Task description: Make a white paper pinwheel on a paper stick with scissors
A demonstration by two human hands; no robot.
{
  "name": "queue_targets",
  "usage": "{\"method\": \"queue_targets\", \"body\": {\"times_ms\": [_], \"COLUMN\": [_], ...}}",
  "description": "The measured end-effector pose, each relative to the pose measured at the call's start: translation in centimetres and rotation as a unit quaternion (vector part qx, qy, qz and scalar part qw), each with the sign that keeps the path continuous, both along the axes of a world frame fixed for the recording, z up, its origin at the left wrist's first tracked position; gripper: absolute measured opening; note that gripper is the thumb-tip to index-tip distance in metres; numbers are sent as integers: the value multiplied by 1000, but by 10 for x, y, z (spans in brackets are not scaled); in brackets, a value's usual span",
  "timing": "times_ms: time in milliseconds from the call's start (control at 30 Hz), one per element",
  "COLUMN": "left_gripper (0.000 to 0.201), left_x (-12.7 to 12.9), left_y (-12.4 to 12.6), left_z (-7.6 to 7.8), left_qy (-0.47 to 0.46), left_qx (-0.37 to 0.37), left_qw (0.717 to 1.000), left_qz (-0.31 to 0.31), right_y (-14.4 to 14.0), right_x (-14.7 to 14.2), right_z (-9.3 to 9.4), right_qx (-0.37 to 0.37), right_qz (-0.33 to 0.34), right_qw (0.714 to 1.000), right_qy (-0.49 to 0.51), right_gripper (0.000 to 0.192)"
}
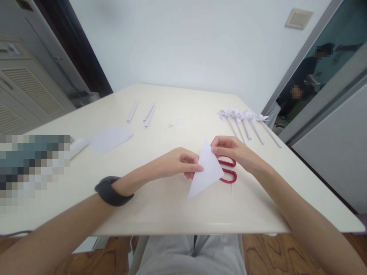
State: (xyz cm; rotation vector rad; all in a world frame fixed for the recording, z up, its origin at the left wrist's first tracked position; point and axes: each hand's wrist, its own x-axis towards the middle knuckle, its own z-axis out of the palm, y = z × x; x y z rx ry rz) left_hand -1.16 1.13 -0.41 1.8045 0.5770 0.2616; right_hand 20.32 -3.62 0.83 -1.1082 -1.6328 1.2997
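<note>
Between my hands, above the table, is a sheet of white paper folded into a triangle point(207, 170). My left hand point(187, 162) pinches its left side, thumb on top and fingers beneath. My right hand point(231, 149) is closed on the paper's upper right edge, near the top corner. Under and beside the paper lie scissors with red handles point(235, 176); their blades are hidden. At the back right, several paper pinwheels point(243, 114) on rolled paper sticks lie in a row, just beyond my right hand.
Rolled paper tubes point(149, 114) lie at the back left of the white table point(160, 214). Closer on the left is a stack of white paper sheets point(109, 139). Small scraps point(171, 125) lie mid-table. A wall point(195, 46) borders the back; another person point(308, 72) is beyond the right doorway.
</note>
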Motion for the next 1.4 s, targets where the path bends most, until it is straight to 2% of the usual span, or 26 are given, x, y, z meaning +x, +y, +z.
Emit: {"method": "queue_targets", "body": {"times_ms": [167,333,500,633,767,1133,1300,1400], "left_gripper": [35,33,35,34,31,29,25,24], "left_x": [-1,1,4,4,3,-5,-11,-14], "left_y": [-3,-7,-10,-9,-7,-2,2,5], "left_z": [1,-3,-4,-2,0,13,18,15], "left_qy": [-6,1,3,3,9,15,65,80], "left_qx": [41,53,67,75,72,78,43,34], "left_qw": [999,999,998,997,997,997,994,992], "left_qz": [6,5,15,30,17,-5,-83,-97], "right_y": [0,-1,-3,-3,-3,1,4,6], "right_x": [-2,-12,-18,-18,-15,6,18,27], "right_z": [-1,-8,-16,-14,-9,2,5,8], "right_qx": [-19,-68,-109,-93,-74,-28,-16,2], "right_qz": [15,44,45,4,-30,-69,-82,-96], "right_qw": [999,996,991,993,994,995,995,994], "right_qy": [22,47,61,72,70,59,58,57], "right_gripper": [12,18,19,16,15,15,16,17]}}
